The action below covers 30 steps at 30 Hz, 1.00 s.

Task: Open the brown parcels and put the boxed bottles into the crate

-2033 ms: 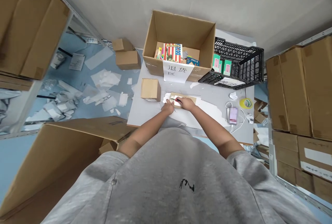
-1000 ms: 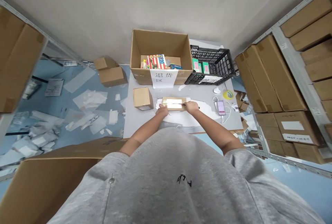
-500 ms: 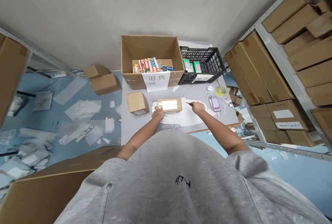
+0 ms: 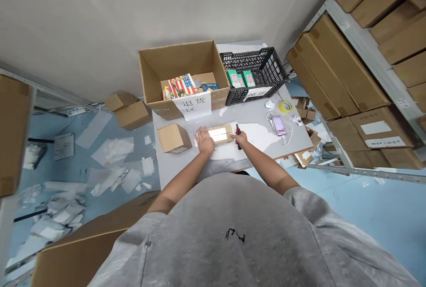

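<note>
My left hand (image 4: 204, 141) lies with spread fingers on the left end of a small flat cardboard box (image 4: 219, 134), which has a white label on top. My right hand (image 4: 241, 138) is at the box's right end, gripping a black and red box cutter (image 4: 238, 135) upright. The cutter's tip is close to the box, but its contact is hidden. The box lies on a white sheet (image 4: 256, 138) on a grey table (image 4: 253, 114).
A cardboard cube (image 4: 173, 138) sits left of my hands. Behind stand an open carton (image 4: 179, 58) holding books, with a paper sign (image 4: 192, 105), and a black plastic crate (image 4: 253, 67). A phone (image 4: 278, 125) and tape roll (image 4: 285, 106) lie right. Stacked cartons line shelves.
My right hand moved right off the box with the cutter, then returned to its right end, the cutter now upright. My left hand stayed on the box. The whole view has swung.
</note>
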{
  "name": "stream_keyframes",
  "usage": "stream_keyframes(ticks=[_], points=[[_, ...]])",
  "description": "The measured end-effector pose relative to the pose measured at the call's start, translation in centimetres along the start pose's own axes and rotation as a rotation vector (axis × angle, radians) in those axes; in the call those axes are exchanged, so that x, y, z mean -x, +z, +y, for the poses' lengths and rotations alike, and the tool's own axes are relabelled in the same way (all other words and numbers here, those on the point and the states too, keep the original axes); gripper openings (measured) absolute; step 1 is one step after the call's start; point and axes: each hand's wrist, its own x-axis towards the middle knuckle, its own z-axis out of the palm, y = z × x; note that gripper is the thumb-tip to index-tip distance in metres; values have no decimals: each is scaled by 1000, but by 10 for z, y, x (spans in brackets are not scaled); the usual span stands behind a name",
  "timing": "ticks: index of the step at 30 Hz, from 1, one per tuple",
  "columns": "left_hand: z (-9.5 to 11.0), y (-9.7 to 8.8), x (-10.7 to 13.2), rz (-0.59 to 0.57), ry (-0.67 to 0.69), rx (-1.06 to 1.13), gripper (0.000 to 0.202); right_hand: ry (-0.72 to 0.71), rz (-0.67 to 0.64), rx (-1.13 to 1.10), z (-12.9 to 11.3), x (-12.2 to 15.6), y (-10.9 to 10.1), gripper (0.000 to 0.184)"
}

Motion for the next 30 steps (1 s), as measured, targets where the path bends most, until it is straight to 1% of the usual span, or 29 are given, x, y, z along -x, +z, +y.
stream_keyframes(ticks=[1, 2, 3, 4, 6, 9, 13, 14, 17, 19, 24, 30], points=[[4, 1, -7, -1, 142, -3, 72, 6, 7, 2, 0, -3, -1, 47], [8, 2, -15, -28, 258, -4, 71, 13, 13, 6, 0, -5, -1, 48], [13, 4, -23, -60, 342, -8, 69, 19, 18, 9, 0, -7, -2, 48], [18, 5, -31, -87, 395, -12, 68, 23, 24, 9, 0, -9, -2, 48], [26, 10, -43, -123, 446, -20, 67, 15, 32, 9, 0, -9, 0, 46], [31, 16, -50, -145, 486, -33, 68, -1, 25, 22, 1, -3, 5, 38], [30, 22, -48, -144, 515, -57, 71, 69, -2, -77, 7, 16, 10, 23], [29, 23, -47, -148, 516, -54, 71, 92, -29, -119, 10, 21, 10, 23], [30, 22, -46, -167, 505, -29, 70, 137, -165, -212, 15, 34, 11, 33], [31, 18, -46, -192, 482, -10, 70, 143, -217, -213, 17, 39, 13, 40], [34, 11, -46, -268, 434, 17, 70, 115, -175, -94, 16, 44, 17, 50], [32, 16, -48, -245, 436, 74, 68, 107, -177, -16, 9, 41, 16, 46]])
